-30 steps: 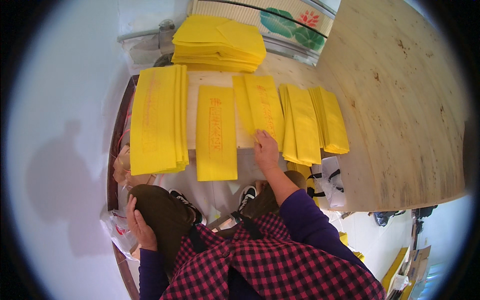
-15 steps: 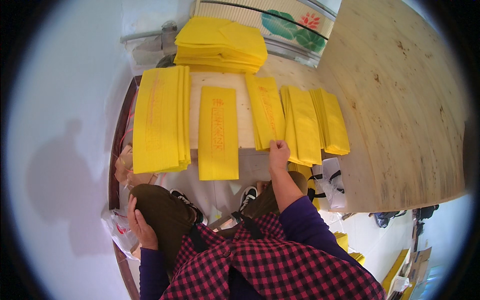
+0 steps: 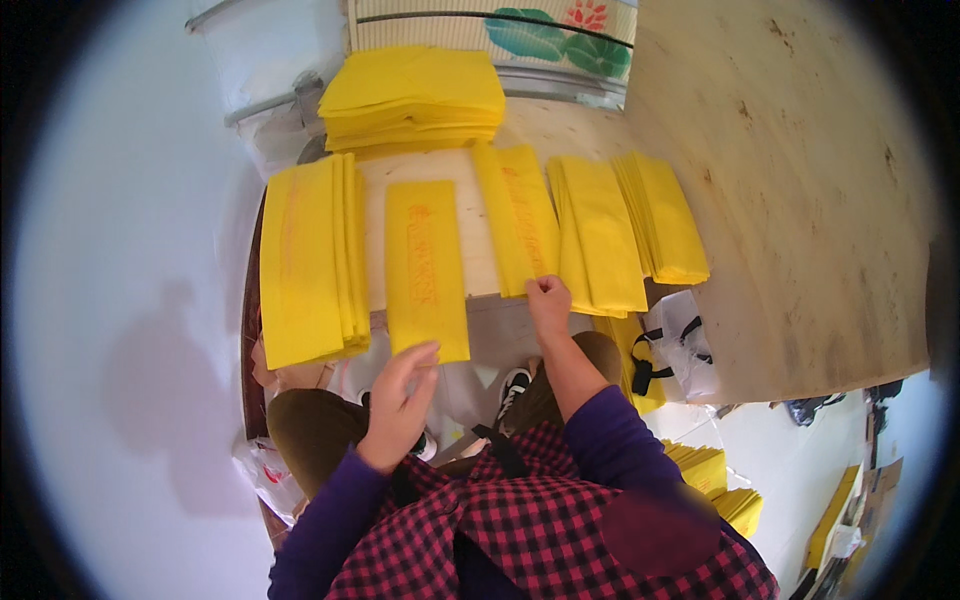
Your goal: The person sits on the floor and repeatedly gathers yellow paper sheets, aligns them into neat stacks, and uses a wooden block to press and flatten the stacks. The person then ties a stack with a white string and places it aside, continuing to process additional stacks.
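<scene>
Top-down view of a person sitting at a small bench point(image 3: 480, 300) w/ a bunch of yellow folded bags laid out on it. Using the single bag point(image 3: 426, 268) in the middle of the bench as the ref point: it's a long flat yellow rectangle w/ a faint orange print strip running down its length, near end hanging just over the bench's front edge. Left hand point(image 3: 400, 400) is right at that near end, fingers spread a bit and loosely curled, fingertips touching the bottom edge, not clamped on it afaict. Right hand point(image 3: 548, 305) is just right of the single bag, at the near end of the next bag point(image 3: 520, 215), which also has an orange print strip; fingers are bunched together, pinching its bottom edge it looks like, tho can't see the thumb side properly. Left of the single bag there's a thick left stack point(image 3: 305, 260) of the same yellow bags, lying lengthwise, well over the bench's front edge too. Further right, past the next bag, two more piles: mid pile point(image 3: 600, 230) and far pile point(image 3: 665, 215), fanned slightly. Behind the single bag, at the back, sits a big back stack point(image 3: 415, 95) of bags, squarer shape. Behind that a panel point(image 3: 540, 30) w/ green leaf and pink flower pic. Right of everything is a large plywood board point(image 3: 800, 170). Below the far pile, a white bag point(image 3: 680, 345) w/ black straps.
</scene>
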Demonstrator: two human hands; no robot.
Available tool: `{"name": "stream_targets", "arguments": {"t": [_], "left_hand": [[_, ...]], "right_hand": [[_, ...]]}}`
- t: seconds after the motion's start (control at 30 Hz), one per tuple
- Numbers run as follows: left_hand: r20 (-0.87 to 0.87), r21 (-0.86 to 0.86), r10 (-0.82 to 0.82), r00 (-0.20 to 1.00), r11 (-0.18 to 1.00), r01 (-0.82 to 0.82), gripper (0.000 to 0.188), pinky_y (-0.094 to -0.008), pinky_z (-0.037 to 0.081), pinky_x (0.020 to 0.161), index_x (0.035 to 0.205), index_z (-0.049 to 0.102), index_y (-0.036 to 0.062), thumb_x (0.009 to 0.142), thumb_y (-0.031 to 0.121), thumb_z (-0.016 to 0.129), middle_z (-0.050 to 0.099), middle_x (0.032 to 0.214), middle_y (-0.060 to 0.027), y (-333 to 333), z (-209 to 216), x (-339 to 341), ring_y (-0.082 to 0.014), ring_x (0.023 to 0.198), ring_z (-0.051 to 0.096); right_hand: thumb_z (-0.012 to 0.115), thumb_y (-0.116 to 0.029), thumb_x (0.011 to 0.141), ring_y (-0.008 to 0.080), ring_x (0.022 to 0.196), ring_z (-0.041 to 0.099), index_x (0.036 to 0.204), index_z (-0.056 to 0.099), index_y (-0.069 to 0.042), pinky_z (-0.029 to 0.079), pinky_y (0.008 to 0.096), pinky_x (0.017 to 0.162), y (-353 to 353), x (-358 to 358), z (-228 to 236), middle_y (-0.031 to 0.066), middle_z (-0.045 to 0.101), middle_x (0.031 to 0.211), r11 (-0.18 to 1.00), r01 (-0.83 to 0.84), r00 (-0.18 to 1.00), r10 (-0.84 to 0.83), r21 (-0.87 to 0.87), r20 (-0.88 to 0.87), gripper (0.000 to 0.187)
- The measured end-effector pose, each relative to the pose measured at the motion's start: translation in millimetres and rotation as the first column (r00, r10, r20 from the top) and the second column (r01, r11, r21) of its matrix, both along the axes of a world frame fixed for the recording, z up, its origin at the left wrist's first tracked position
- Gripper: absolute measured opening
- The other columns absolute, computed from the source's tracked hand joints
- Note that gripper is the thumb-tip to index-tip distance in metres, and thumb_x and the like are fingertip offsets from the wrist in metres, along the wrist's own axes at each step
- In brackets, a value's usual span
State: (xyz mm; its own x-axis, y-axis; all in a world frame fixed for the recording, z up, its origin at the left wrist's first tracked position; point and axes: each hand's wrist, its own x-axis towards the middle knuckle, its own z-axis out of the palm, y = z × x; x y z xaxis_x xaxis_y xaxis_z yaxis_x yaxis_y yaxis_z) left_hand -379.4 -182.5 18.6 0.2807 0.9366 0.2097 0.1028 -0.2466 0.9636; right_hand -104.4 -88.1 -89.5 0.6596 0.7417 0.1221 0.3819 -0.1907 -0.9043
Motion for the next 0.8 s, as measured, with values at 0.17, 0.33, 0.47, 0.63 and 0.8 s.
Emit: {"name": "stream_targets", "arguments": {"t": [0.17,0.33,0.47,0.63,0.8], "left_hand": [[-0.197,-0.055,-0.044,0.979,0.998,0.034,0.033,-0.0289,0.046,0.080,0.117,0.052,-0.0009,0.087,0.013,0.052,0.059,0.109,-0.0119,101.1,-24.3,80.1,-0.0175,0.091,0.058],[-0.238,-0.338,0.066,0.969,0.930,-0.146,0.045,-0.0338,0.047,0.077,0.119,0.048,-0.0060,0.081,0.016,0.058,0.058,0.108,-0.0174,178.2,-51.9,146.3,-0.0246,0.095,0.057],[-0.216,-0.423,0.202,0.955,0.862,-0.278,0.050,-0.0347,0.048,0.074,0.117,0.046,-0.0126,0.077,0.015,0.061,0.059,0.105,-0.0221,203.8,-68.3,182.1,-0.0264,0.096,0.059],[-0.147,-0.501,0.067,0.987,0.855,-0.133,0.032,-0.0320,0.046,0.055,0.104,0.056,-0.0087,0.080,0.011,0.061,0.062,0.088,-0.0136,226.6,-84.9,193.6,-0.0232,0.067,0.059],[-0.087,-0.607,0.097,0.992,0.784,-0.130,0.022,-0.0340,0.047,0.057,0.093,0.059,-0.0095,0.077,0.005,0.064,0.063,0.087,-0.0136,232.5,-84.9,198.6,-0.0244,0.069,0.060]], "right_hand": [[0.064,-0.021,0.074,0.0235,0.069,0.061,0.079,0.061,0.002,0.047,0.0332,0.066,-2.1,-1.1,7.8,0.0130,0.063,0.073,0.999,-0.033,0.998,0.033,-0.004,-0.055,0.024],[0.064,-0.022,0.075,0.0226,0.068,0.060,0.080,0.061,0.002,0.047,0.0336,0.066,-3.3,1.5,8.5,0.0120,0.062,0.072,0.997,-0.067,0.989,0.063,-0.025,-0.135,0.024],[0.062,-0.023,0.080,0.0179,0.063,0.057,0.090,0.059,0.002,0.046,0.0301,0.057,-5.1,7.6,12.5,0.0095,0.061,0.074,0.995,-0.103,0.930,0.100,0.010,-0.354,0.027],[0.054,-0.025,0.088,0.0107,0.052,0.047,0.124,0.042,0.001,0.042,0.0244,0.048,-15.9,21.3,32.2,0.0092,0.059,0.087,0.986,-0.132,0.682,0.164,0.100,-0.713,0.046],[0.051,-0.028,0.089,0.0101,0.051,0.047,0.127,0.041,-0.003,0.043,0.0247,0.048,-22.8,35.9,48.1,0.0102,0.059,0.087,0.976,-0.207,0.595,0.186,0.075,-0.782,0.047]]}}
